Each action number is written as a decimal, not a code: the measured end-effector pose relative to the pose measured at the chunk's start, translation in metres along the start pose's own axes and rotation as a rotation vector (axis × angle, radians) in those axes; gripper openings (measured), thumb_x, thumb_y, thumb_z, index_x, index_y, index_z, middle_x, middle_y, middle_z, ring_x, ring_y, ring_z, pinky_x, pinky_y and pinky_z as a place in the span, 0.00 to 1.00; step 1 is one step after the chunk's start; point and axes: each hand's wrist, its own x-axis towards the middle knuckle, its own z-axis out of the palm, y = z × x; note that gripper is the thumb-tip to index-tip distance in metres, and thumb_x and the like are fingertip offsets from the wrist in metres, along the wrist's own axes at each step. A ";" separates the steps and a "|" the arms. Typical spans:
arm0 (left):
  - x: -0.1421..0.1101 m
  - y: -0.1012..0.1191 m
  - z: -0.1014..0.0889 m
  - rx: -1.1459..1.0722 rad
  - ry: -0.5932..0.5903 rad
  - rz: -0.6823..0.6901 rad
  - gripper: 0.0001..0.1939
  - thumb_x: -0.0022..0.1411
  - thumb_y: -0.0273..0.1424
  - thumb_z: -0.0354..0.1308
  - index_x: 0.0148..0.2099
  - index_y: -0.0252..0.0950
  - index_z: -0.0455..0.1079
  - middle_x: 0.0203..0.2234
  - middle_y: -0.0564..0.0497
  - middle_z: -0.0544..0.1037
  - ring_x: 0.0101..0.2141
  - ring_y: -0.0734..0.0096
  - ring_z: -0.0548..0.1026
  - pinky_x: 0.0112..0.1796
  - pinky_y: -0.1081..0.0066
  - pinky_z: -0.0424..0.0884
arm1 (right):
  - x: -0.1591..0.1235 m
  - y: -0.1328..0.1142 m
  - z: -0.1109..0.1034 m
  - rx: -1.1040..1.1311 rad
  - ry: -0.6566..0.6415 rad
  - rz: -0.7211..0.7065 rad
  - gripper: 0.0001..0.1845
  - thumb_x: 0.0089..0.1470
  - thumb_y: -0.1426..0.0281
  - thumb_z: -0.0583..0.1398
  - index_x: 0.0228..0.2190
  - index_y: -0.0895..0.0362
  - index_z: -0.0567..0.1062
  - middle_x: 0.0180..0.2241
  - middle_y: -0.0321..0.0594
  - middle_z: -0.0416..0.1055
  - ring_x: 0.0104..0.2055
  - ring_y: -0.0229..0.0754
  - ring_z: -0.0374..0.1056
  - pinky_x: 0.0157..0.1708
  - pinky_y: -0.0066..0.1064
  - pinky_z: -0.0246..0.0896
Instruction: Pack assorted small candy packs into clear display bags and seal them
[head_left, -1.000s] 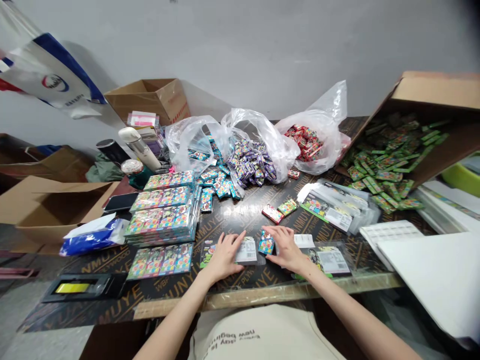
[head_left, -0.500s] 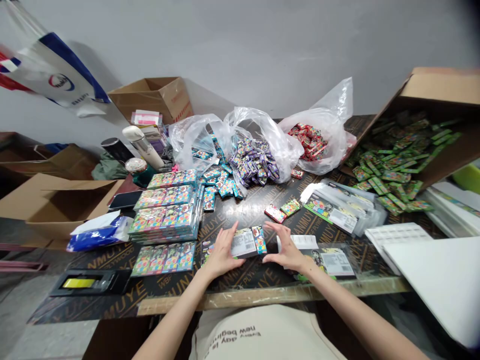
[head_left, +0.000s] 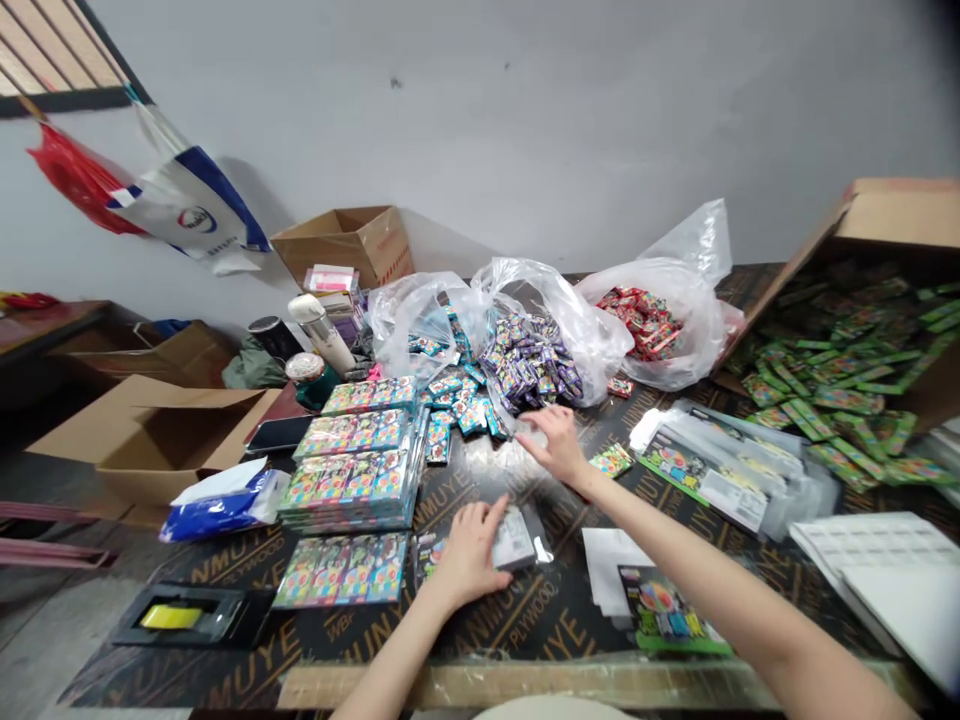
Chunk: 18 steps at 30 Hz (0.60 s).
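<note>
My left hand (head_left: pixel 474 555) spans a dark printed card in a clear sleeve (head_left: pixel 517 538), thumb at its near edge and fingers across its far side. A pale barcode label shows beside the fingers. My right hand (head_left: pixel 555 442) is raised just in front of the small purple packs (head_left: pixel 525 355), its fingers bent and apart, with nothing visible in them. Left of it lie loose small blue packs (head_left: pixel 472 415). A small green pack (head_left: pixel 611 460) rests just behind my right forearm. Stacked multi-pack sets (head_left: pixel 349 480) stand left of my left hand, with another set (head_left: pixel 341 570) in front.
Red packs (head_left: pixel 645 325) fill a plastic bag at the back. A tilted carton (head_left: pixel 896 215) spills green packs. Sleeved cards (head_left: pixel 705 465) and white sheets (head_left: pixel 877 570) lie right. A tape dispenser (head_left: pixel 191 615), blue packet (head_left: pixel 221 505) and open carton (head_left: pixel 154 440) are left.
My right hand has moved away from the card, forward toward the purple packs. My left hand stays on the card. The blue pack at the card's right end no longer shows. The view has shifted.
</note>
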 end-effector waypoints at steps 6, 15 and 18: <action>0.015 0.021 -0.001 0.232 -0.234 0.100 0.42 0.34 0.41 0.65 0.54 0.45 0.58 0.52 0.43 0.58 0.51 0.46 0.57 0.48 0.50 0.56 | 0.120 0.035 0.038 -0.307 -0.187 0.202 0.42 0.40 0.45 0.57 0.54 0.49 0.59 0.59 0.50 0.47 0.59 0.62 0.41 0.50 0.54 0.39; 0.022 0.026 0.002 0.188 -0.217 0.040 0.36 0.34 0.40 0.63 0.49 0.38 0.62 0.51 0.41 0.60 0.51 0.48 0.56 0.50 0.52 0.53 | 0.067 0.054 0.048 -0.211 -0.137 0.128 0.32 0.44 0.56 0.59 0.52 0.51 0.63 0.53 0.49 0.60 0.56 0.57 0.51 0.51 0.50 0.42; 0.019 0.026 0.004 0.138 -0.184 0.028 0.35 0.32 0.37 0.64 0.47 0.39 0.63 0.48 0.43 0.62 0.48 0.50 0.59 0.48 0.53 0.55 | 0.036 0.062 0.032 -0.150 -0.096 0.143 0.29 0.46 0.63 0.57 0.52 0.53 0.62 0.49 0.45 0.65 0.52 0.50 0.58 0.51 0.44 0.46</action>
